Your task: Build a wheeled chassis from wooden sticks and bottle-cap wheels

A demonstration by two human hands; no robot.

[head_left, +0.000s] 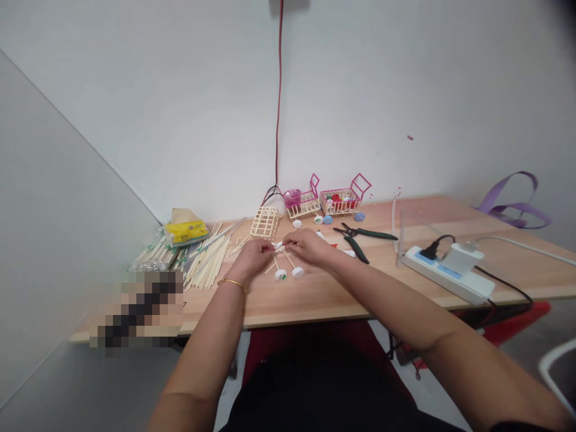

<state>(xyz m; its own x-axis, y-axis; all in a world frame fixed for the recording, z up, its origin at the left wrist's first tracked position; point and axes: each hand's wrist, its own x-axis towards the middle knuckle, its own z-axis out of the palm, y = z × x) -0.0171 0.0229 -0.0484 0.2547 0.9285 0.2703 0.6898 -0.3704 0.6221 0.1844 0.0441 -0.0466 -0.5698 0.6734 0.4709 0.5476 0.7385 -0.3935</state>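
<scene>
At the middle of the table, my left hand point(255, 258) and my right hand point(306, 245) almost meet, fingertips pinched together. Between them run two thin wooden sticks point(288, 259), whose near ends carry round white caps point(297, 272) like wheels; one cap has a green mark. Each hand grips by the far ends, where small white pieces show, partly hidden by the fingers. Just beyond stands a lattice frame point(265, 223) of pale sticks. Behind it are two small stick-built carts point(302, 206) with pink handles and cap wheels.
Loose wooden sticks point(209, 261) and a yellow packet point(186, 231) lie at left. Green-handled cutters point(357, 239) lie right of my hands. Farther right are a white power strip point(450, 276) with plugs and cords, and a purple strap point(508, 201). A cable point(279, 102) hangs down the wall.
</scene>
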